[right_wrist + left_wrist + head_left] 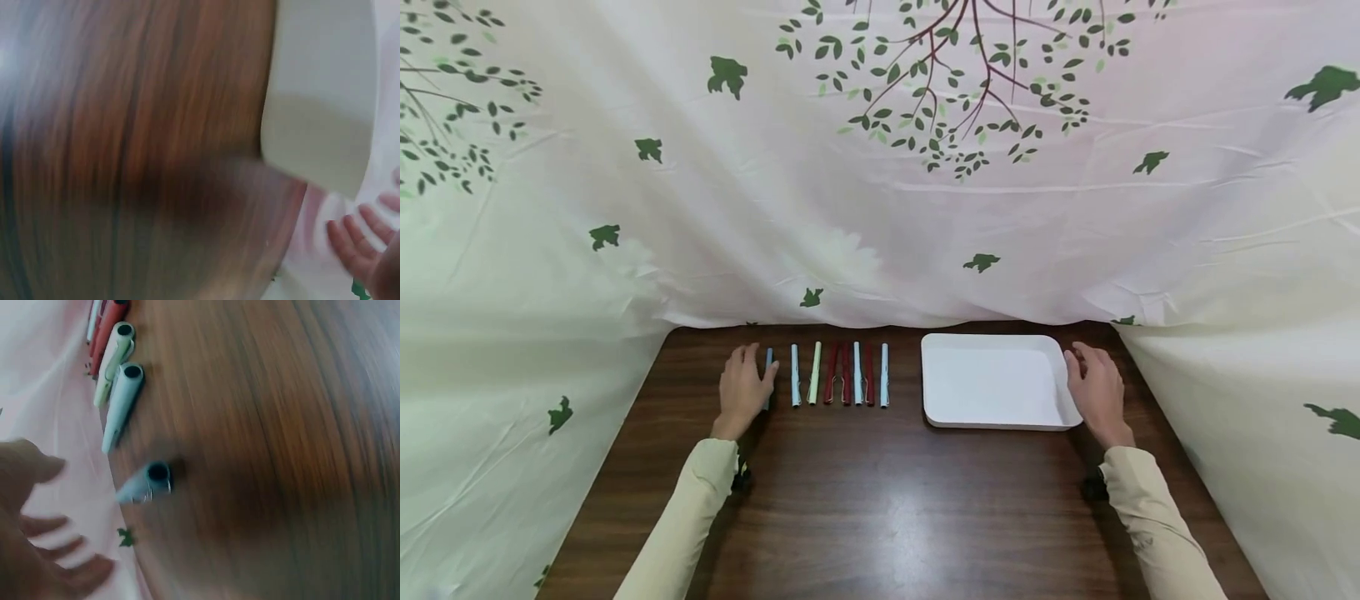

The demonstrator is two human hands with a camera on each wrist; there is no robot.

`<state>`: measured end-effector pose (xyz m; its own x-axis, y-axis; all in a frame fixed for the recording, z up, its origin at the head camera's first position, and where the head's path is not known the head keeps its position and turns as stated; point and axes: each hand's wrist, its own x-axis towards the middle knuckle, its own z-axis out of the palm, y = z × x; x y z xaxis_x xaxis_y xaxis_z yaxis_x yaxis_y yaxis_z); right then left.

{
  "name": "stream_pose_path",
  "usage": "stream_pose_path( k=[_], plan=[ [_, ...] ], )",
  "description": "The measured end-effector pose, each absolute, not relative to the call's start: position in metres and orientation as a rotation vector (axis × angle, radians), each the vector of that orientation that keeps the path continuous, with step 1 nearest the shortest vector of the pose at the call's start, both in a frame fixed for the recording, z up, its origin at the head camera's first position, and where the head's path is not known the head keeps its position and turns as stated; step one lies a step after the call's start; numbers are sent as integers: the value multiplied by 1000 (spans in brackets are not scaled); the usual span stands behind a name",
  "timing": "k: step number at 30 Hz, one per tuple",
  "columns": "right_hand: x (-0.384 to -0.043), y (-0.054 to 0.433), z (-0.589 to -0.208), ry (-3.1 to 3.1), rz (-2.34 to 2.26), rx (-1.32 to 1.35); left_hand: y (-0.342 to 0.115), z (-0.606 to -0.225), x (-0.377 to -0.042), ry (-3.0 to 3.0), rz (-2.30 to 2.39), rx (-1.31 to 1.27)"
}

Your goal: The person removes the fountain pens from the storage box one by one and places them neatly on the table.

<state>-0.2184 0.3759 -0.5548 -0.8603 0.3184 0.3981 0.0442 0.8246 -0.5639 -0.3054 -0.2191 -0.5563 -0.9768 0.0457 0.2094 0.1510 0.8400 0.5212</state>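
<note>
My left hand (pixel 745 387), its fingers spread and loosely bent, hovers at the left end of a row of pens. Nearest to it lies a dark blue pen (pixel 768 375), partly hidden by the thumb in the head view. The left wrist view shows a gap between the fingers and this blue pen (pixel 150 481). Right of it come a light blue pen (pixel 795 375), a pale green pen (pixel 815 373) and several dark red and light blue ones. At the right side of a white tray (pixel 992 423), my right hand (pixel 1099 392) holds nothing, fingers relaxed near the rim.
Pens and tray are towards the far edge of a dark wooden table (pixel 895 492). A white cloth (pixel 880 208) with green leaf prints hangs behind the table and along both sides.
</note>
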Motion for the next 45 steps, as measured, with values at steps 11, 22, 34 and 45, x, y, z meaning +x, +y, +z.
stream_pose_path(
  k=[11,22,34,45],
  plan=[
    [-225,383,-548,-2366,464,179,-225,-550,-312,-2550,-585,-530],
    [-225,390,-524,-2523,429,245,-215,-539,-319,-2671,-569,-629],
    [-230,388,-521,-2770,439,160,-200,-529,-335,-2715,-574,-607],
    [-238,387,-527,-2782,414,141,-195,-534,-340,-2746,-528,-616]
  ],
)
